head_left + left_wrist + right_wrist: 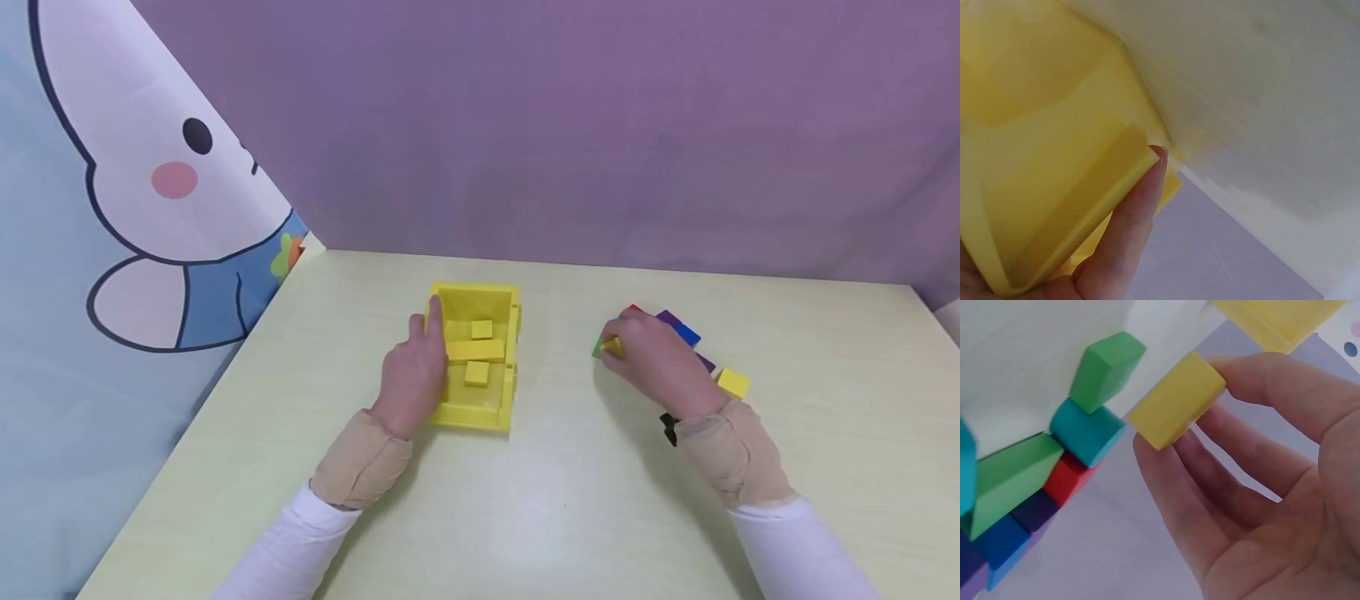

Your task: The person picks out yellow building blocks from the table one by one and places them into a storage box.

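Note:
A yellow bin [472, 421] stands left of centre on the table, with several yellow blocks [477, 350] inside. My left hand [412, 379] grips its left side wall, one finger stretched along the rim. Up close in the left wrist view, a fingertip [1159, 153] reaches the end of the wall. Between thumb and fingertips, my right hand [660, 362] pinches a yellow block [1179, 400]. Beside it lie a green block [1107, 369], a teal rounded block [1088, 431] and a red block [1069, 478].
Blue [686, 335] and purple [666, 317] blocks lie just beyond the right hand. Another yellow block [732, 383] sits to the right of that wrist. A purple cloth [570, 133] hangs behind the table, and a cartoon-printed cloth [67, 400] covers the left side.

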`<state>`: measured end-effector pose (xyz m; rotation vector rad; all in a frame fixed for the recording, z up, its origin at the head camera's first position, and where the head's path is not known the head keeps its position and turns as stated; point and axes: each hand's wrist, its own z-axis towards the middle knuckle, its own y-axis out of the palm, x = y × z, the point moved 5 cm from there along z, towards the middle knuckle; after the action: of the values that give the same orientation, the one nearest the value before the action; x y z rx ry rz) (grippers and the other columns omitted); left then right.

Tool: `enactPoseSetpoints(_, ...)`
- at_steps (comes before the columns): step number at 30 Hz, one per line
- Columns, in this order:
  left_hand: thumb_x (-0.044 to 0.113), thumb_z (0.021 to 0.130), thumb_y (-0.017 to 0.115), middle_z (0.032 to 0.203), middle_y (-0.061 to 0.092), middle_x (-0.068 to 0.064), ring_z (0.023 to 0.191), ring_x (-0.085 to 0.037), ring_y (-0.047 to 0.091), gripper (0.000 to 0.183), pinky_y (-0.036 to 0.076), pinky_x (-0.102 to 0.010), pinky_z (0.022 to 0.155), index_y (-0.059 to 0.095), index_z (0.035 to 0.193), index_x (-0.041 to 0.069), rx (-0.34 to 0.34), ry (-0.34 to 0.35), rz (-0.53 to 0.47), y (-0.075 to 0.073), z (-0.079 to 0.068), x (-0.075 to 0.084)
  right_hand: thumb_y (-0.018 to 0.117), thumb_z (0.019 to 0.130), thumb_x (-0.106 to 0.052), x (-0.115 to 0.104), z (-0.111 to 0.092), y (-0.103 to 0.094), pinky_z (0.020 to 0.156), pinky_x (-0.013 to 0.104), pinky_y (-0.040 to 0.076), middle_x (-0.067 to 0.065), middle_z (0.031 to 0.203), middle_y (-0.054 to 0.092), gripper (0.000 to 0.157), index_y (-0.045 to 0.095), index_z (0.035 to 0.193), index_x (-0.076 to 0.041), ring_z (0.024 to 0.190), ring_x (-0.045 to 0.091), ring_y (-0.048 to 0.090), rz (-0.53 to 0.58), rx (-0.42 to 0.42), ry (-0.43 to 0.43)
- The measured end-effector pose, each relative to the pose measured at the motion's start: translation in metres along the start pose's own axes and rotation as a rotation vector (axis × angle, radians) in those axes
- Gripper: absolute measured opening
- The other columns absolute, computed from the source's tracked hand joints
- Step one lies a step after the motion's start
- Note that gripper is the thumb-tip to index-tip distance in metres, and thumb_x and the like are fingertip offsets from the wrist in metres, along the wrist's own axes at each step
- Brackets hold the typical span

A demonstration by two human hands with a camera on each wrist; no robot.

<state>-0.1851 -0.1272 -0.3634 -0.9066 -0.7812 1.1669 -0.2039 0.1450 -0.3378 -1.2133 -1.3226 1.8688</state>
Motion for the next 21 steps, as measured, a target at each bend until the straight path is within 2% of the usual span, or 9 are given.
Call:
enactPoseSetpoints(6, -0.006, 0.086, 0.058, 0.107, 0.058, -0.028, 0.039, -0.016, 0.04, 0.063, 0.045, -0.032, 0.037, 0.037, 0.145, -0.01, -0.017, -0.004, -0.012, 0.0, 0.0, 0.001, 0.067, 0.086, -0.001, -0.011, 0.004, -0.002, 0.075, 0.04, 0.057, 0.016, 0.094, 0.068, 0.012, 0.073, 0.096, 0.004, 0.08, 0.025, 0.063, -0.009, -0.017, -0.015)
enactPoseSetpoints(11, -0.007, 0.087, 0.056, 0.107, 0.058, -0.028, 0.039, -0.016, 0.04, 0.062, 0.044, -0.031, 0.036, 0.037, 0.145, -0.01, -0.021, -0.007, -0.023, 0.0, 0.0, 0.001, 0.066, 0.087, -0.001, -0.017, 0.007, -0.004, 0.081, 0.044, 0.056, 0.017, 0.095, 0.069, 0.012, 0.073, 0.095, 0.004, 0.082, 0.028, 0.064, -0.004, 0.007, -0.033)
enactPoseSetpoints(15, -0.007, 0.087, 0.056, 0.106, 0.057, -0.028, 0.039, -0.016, 0.04, 0.061, 0.044, -0.031, 0.036, 0.037, 0.146, -0.01, -0.024, -0.012, -0.024, 0.0, 0.0, 0.0, 0.066, 0.087, -0.002, -0.02, 0.01, -0.006, 0.082, 0.044, 0.056, 0.017, 0.095, 0.069, 0.012, 0.074, 0.095, 0.004, 0.083, 0.029, 0.063, -0.008, 0.024, -0.038)
enactPoseSetpoints(16, -0.007, 0.087, 0.056, 0.106, 0.057, -0.028, 0.039, -0.016, 0.04, 0.061, 0.044, -0.031, 0.036, 0.037, 0.146, -0.01, -0.026, -0.012, -0.022, 0.0, 0.0, 0.0, 0.066, 0.087, -0.003, -0.022, 0.011, -0.005, 0.078, 0.042, 0.056, 0.017, 0.095, 0.069, 0.013, 0.074, 0.095, 0.004, 0.083, 0.029, 0.063, -0.01, 0.024, -0.039)
enactPoseSetpoints(21, -0.007, 0.087, 0.056, 0.107, 0.058, -0.028, 0.039, -0.016, 0.04, 0.062, 0.044, -0.032, 0.036, 0.037, 0.146, -0.009, -0.029, -0.017, -0.014, 0.0, 0.0, 0.0, 0.067, 0.089, -0.006, -0.028, 0.015, -0.004, 0.08, 0.041, 0.057, 0.016, 0.097, 0.069, 0.014, 0.074, 0.098, 0.003, 0.085, 0.028, 0.064, -0.004, 0.002, -0.016)
